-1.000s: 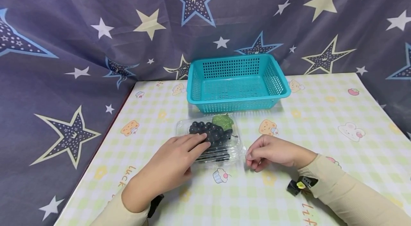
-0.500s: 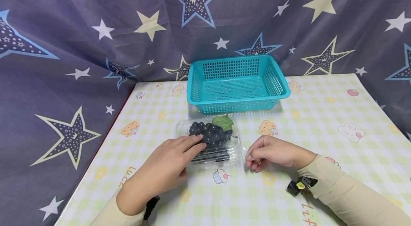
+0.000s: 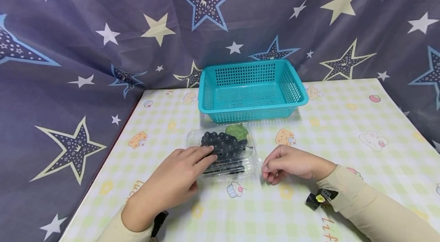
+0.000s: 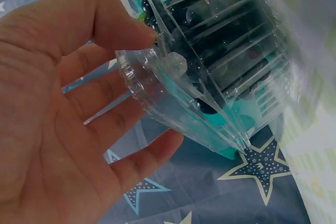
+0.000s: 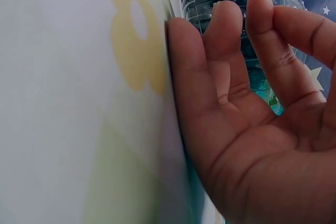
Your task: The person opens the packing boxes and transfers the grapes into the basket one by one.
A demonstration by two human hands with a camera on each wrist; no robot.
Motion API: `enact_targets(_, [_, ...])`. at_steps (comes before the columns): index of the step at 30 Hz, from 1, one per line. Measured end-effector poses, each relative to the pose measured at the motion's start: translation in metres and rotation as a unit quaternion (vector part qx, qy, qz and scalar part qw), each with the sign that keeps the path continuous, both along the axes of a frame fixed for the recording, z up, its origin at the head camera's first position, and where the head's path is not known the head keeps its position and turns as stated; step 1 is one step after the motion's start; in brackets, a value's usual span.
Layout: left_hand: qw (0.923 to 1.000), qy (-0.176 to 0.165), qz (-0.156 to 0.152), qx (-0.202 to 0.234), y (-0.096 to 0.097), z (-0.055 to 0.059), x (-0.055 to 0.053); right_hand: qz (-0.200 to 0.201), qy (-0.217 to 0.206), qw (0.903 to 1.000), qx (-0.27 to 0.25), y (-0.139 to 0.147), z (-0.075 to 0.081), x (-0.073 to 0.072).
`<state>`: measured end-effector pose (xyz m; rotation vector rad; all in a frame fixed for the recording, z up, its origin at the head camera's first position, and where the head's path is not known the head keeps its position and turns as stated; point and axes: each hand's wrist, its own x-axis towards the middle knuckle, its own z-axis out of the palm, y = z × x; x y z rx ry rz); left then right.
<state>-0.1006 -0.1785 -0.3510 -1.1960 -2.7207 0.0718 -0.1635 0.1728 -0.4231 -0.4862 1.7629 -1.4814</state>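
Note:
A clear plastic clamshell box (image 3: 194, 137) holds black grapes (image 3: 225, 144) and a green leaf (image 3: 237, 131) on the tablecloth. My left hand (image 3: 175, 177) holds its near left part, fingers over the lid and thumb at the front rim. In the left wrist view the thumb (image 4: 131, 35) meets the clear rim, while several fingertips are partly hidden behind the plastic. At the box's right edge my right hand (image 3: 288, 162) pinches the clear edge between thumb and forefinger. Its other fingers (image 5: 226, 30) are curled, the lowest lying along the tablecloth.
Behind the box stands a turquoise plastic basket (image 3: 252, 115) with perforated sides, its inside bare. A dark star-patterned curtain (image 3: 144, 1) hangs along the back and left of the table. The checked tablecloth (image 3: 330, 146) spreads out to the right.
My left hand has slid slightly left and back toward me, uncovering a little more of the grapes. The right hand keeps its place at the box's edge. The view has shifted slightly.

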Motion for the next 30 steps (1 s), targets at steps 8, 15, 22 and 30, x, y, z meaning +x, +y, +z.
enact_targets(8, [0.9999, 0.009, -0.005, -0.003, 0.0, -0.001, -0.001, -0.002, -0.002, 1.0, 0.0, 0.001, -0.001, 0.0])
enact_targets(15, [0.9999, 0.009, -0.007, -0.009, 0.002, 0.001, 0.0, -0.002, -0.001, 1.0, -0.001, 0.0, -0.001, 0.001])
enact_targets(22, [0.9997, 0.015, -0.007, -0.018, 0.004, 0.002, 0.002, -0.004, -0.006, 1.0, -0.004, -0.001, 0.0, 0.001])
enact_targets(30, [0.9987, 0.038, 0.009, -0.033, 0.012, 0.001, 0.006, -0.007, -0.003, 1.0, -0.003, 0.0, -0.003, 0.0])
